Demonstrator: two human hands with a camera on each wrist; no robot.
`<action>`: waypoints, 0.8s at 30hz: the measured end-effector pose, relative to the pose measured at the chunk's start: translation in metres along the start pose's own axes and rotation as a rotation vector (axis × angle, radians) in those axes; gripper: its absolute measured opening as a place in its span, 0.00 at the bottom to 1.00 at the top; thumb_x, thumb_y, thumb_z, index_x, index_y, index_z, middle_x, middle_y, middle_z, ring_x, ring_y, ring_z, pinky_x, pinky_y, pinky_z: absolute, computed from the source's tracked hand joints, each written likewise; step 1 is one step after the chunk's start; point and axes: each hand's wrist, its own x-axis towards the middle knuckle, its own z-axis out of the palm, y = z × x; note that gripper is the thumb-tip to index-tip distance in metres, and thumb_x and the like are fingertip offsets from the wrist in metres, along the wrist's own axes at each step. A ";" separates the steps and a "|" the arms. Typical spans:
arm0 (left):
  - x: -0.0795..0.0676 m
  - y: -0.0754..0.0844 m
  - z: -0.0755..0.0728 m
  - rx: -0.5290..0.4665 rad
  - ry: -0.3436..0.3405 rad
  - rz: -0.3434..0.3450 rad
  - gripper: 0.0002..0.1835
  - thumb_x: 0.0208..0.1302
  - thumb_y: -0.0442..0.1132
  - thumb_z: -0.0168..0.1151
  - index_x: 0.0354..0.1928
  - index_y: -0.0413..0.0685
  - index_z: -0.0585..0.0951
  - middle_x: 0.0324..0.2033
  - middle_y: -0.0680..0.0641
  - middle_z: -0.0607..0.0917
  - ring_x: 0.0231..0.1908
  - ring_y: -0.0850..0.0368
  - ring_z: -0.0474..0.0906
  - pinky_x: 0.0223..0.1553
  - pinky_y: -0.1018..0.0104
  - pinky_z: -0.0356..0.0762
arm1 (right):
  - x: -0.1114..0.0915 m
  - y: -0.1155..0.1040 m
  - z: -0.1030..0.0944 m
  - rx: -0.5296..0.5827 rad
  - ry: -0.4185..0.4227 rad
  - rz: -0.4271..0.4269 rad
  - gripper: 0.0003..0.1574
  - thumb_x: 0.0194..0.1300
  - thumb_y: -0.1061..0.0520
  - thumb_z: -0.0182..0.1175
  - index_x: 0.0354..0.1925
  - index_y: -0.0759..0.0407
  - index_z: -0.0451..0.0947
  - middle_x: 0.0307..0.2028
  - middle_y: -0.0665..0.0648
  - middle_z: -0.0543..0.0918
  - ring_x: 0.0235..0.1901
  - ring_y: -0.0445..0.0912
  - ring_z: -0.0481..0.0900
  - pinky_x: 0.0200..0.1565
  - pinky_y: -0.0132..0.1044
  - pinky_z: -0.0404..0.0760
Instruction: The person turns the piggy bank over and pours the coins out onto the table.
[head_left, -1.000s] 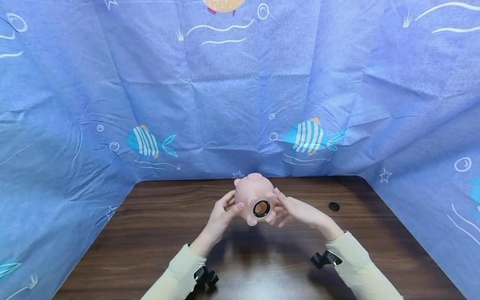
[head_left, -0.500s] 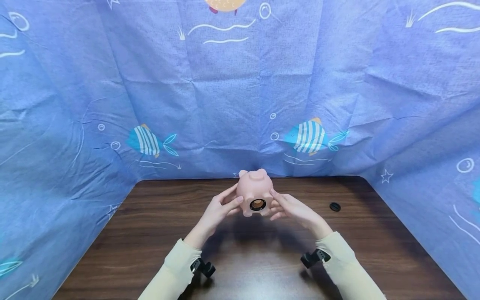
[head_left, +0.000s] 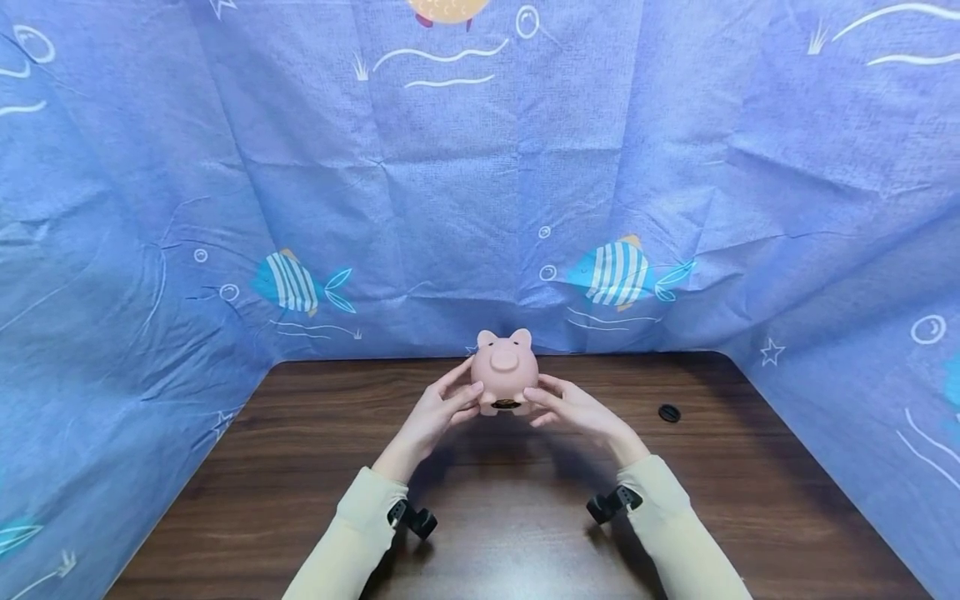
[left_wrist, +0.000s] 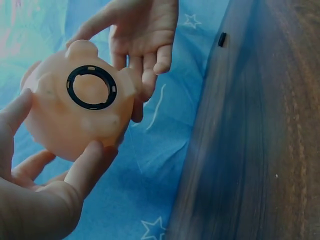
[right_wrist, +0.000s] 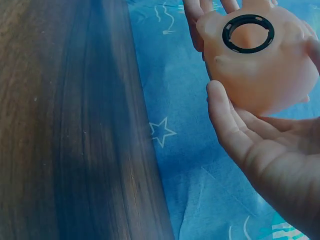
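Observation:
A pink piggy bank (head_left: 505,379) is held up over the far part of the table, its snout and ears toward the head camera. My left hand (head_left: 435,414) grips one side, thumb on the front and fingers behind. On the other side my right hand (head_left: 583,410) holds it between thumb and fingers. Both wrist views look at the underside, where a black ring (left_wrist: 70,91) frames a round open hole between the stubby feet. A small round black plug (head_left: 669,412) lies on the table, to the right of my right hand.
The dark wood-grain table (head_left: 495,517) reaches back to a blue cloth curtain (head_left: 450,208) printed with fish and stars. That cloth also hangs along the left and right sides. A black camera mount is strapped to each wrist.
The piggy bank has tipped from underside-forward to upright, bringing its face into view while the hole turned downward. Both hands turned with it, and the right forearm moved left. The plug stayed put.

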 end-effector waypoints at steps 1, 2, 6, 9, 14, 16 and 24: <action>0.001 0.000 0.000 -0.010 0.004 0.007 0.35 0.72 0.37 0.62 0.77 0.51 0.63 0.63 0.32 0.76 0.54 0.51 0.80 0.56 0.59 0.80 | 0.001 0.000 -0.001 0.010 -0.011 -0.012 0.44 0.75 0.48 0.58 0.75 0.70 0.53 0.59 0.69 0.77 0.54 0.57 0.81 0.55 0.53 0.81; 0.003 -0.001 0.000 -0.018 0.006 0.014 0.35 0.70 0.36 0.64 0.76 0.52 0.64 0.63 0.33 0.76 0.55 0.50 0.80 0.56 0.59 0.80 | 0.001 -0.001 -0.001 0.017 -0.016 -0.024 0.45 0.74 0.50 0.59 0.75 0.68 0.52 0.61 0.69 0.76 0.55 0.59 0.80 0.57 0.55 0.79; 0.009 -0.003 0.000 -0.010 -0.028 0.040 0.39 0.65 0.34 0.68 0.75 0.53 0.63 0.67 0.38 0.73 0.62 0.46 0.74 0.59 0.58 0.76 | 0.004 0.001 -0.002 0.012 -0.012 -0.086 0.49 0.68 0.59 0.65 0.77 0.63 0.51 0.62 0.69 0.74 0.57 0.55 0.79 0.59 0.52 0.78; 0.013 -0.005 0.001 0.008 -0.054 0.046 0.42 0.62 0.33 0.69 0.75 0.51 0.61 0.71 0.40 0.68 0.69 0.44 0.67 0.64 0.55 0.71 | 0.007 0.005 0.000 0.015 0.014 -0.119 0.54 0.62 0.65 0.68 0.77 0.62 0.49 0.63 0.69 0.73 0.56 0.50 0.79 0.55 0.43 0.81; 0.019 -0.012 0.003 0.006 -0.087 0.043 0.47 0.59 0.31 0.70 0.77 0.47 0.56 0.75 0.40 0.61 0.74 0.44 0.57 0.69 0.49 0.62 | 0.009 0.017 0.004 0.050 0.056 -0.168 0.58 0.56 0.77 0.65 0.76 0.62 0.45 0.66 0.73 0.66 0.54 0.52 0.79 0.49 0.41 0.84; 0.021 -0.016 0.003 -0.002 -0.101 0.030 0.48 0.58 0.28 0.70 0.77 0.47 0.55 0.75 0.41 0.60 0.74 0.45 0.55 0.70 0.50 0.62 | 0.010 0.021 0.005 0.036 0.065 -0.207 0.60 0.54 0.81 0.62 0.76 0.63 0.44 0.68 0.74 0.62 0.52 0.53 0.79 0.46 0.40 0.85; 0.025 -0.033 -0.001 -0.075 -0.131 -0.048 0.51 0.58 0.23 0.67 0.77 0.53 0.50 0.74 0.43 0.60 0.70 0.46 0.62 0.63 0.57 0.70 | 0.011 0.019 0.009 -0.127 0.070 -0.318 0.67 0.47 0.83 0.65 0.78 0.61 0.45 0.69 0.72 0.60 0.53 0.53 0.75 0.48 0.41 0.83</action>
